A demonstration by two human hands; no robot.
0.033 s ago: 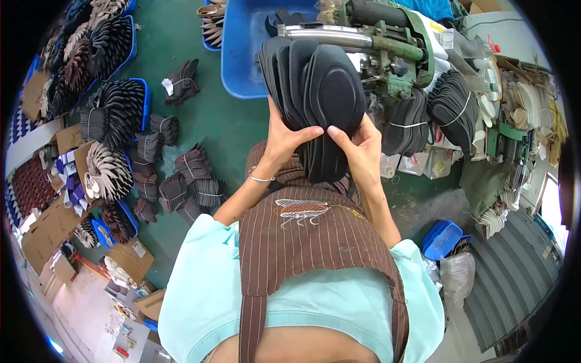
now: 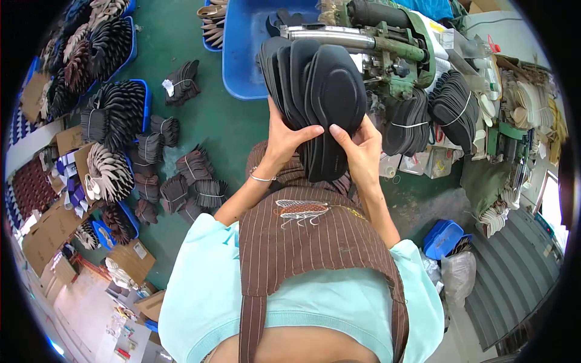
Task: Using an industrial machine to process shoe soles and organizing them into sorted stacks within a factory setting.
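While fanned out, matte black foam insoles [image 2: 321, 103] sit gripped btwn left hand [image 2: 284, 142] & right hand [image 2: 358, 151].

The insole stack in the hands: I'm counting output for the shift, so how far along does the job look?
Done: tied bundles of insoles lie on the green floor. In hand: the left hand and right hand hold a fanned stack of black insoles, with no band visible on it. Left: loose insoles fill the blue trays to the left.
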